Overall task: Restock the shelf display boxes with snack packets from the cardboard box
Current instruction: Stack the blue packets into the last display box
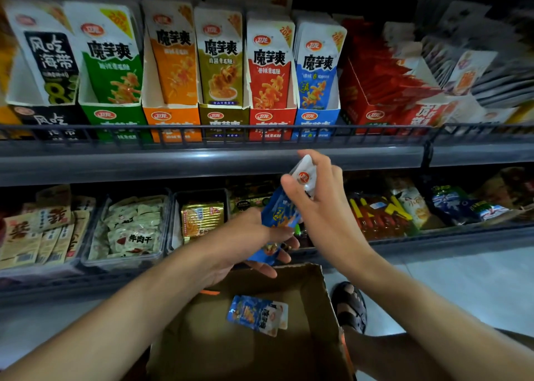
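Left grip (254,236), right grip (320,204) hold packets (278,210) shelfside.

Between the left hand (254,242) and right hand (320,204): blue-and-white packets (281,210) with orange print. Below them, a plain brown cardboard box (303,351). Above, display boxes (172,118) run black, green, orange, olive, red, blue (red oval logos).

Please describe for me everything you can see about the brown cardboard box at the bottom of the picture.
The cardboard box is brown, seemingly plain board, open at the top, with a ragged far rim and orange marks at two edges. It sits low before the lower shelf. A few blue-and-white snack packets lie flat inside. The left hand, gripping a blue packet bundle, hangs above its far rim; a sandalled foot stands close at its right side.
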{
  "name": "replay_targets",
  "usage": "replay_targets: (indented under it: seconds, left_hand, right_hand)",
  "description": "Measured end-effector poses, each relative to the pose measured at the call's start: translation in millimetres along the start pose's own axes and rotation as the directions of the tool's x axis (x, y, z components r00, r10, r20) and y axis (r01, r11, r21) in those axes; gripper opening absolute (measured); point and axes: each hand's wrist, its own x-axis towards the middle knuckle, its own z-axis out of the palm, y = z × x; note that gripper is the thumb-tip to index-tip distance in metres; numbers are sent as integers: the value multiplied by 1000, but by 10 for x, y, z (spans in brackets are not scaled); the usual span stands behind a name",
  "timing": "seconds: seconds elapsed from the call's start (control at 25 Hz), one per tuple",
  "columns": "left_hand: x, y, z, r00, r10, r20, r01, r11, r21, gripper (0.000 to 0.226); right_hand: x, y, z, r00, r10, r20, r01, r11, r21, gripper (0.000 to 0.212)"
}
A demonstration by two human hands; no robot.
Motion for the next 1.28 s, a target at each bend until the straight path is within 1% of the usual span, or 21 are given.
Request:
replay_targets:
  seconds: [0.08, 0.2, 0.36, 0.44, 0.52, 0.64, 0.72, 0.8, 0.84, 0.92, 1.04, 1.16, 1.24, 1.28]
  left_hand:
    - [9, -5, 28, 999, 36, -26, -35, 998, 51, 28]
    - [34, 5, 68, 993, 86, -81, -71, 984, 166, 27]
    - [73, 3, 82, 978, 175, -111, -127, 929, 347, 24]
    - [82, 8, 71, 976, 188, -109, -134, 914, 383, 22]
    - [84, 16, 54, 984, 155, -86, -117, 932, 343, 18]
    - [37, 82, -11, 994, 107, -12, -104, 983, 151, 15]
    - [-10, 157, -77, 993, 100, 59, -102, 994, 38, 21]
    - [-50, 227, -139, 985, 88, 151, -86, 996, -17, 27]
    - [-62, 258, -164, 976, 82, 202, -79, 997, -26, 29]
    - [-72, 309, -215, 953, 74, 294, -70, 997, -25, 35]
    - [-56, 373, -273, 931, 46, 363, -69, 996, 51, 32]
    - [-28, 435, -292, 929, 2, 369, -75, 980, 183, 33]
    - [-12, 495, -293, 937, -10, 349, -83, 965, 248, 30]
    - [3, 528, -285, 944, 1, 330, -89, 963, 253, 29]
  right_hand:
    - [27, -20, -13, 1000, 14, -21, -13, 999, 29, 27]
    - [48, -32, -27, 997, 78, -29, -75, 993, 93, 18]
    - [51, -53, -15, 990, 130, -49, -119, 977, 176, 13]
    - [64, -32, -10, 989, 137, -55, -125, 976, 180, 13]
    - [95, 20, -31, 991, 133, -23, -127, 976, 174, 16]
    - [186, 36, -154, 990, 124, 68, -135, 971, 196, 32]
    - [263, 9, -288, 982, 151, 110, -175, 950, 258, 42]
    - [310, -13, -401, 959, 183, 218, -251, 905, 344, 47]
    - [318, -18, -442, 943, 182, 280, -283, 881, 379, 44]
    - [324, -22, -488, 919, 178, 352, -322, 853, 411, 36]
    - [334, -29, -564, 906, 159, 393, -315, 873, 371, 30]
    - [329, -36, -629, 896, 166, 411, -292, 919, 266, 22]
    - [321, -37, -647, 907, 163, 389, -276, 926, 256, 22]
    - [322, -46, -654, 919, 150, 365, -260, 925, 275, 24]
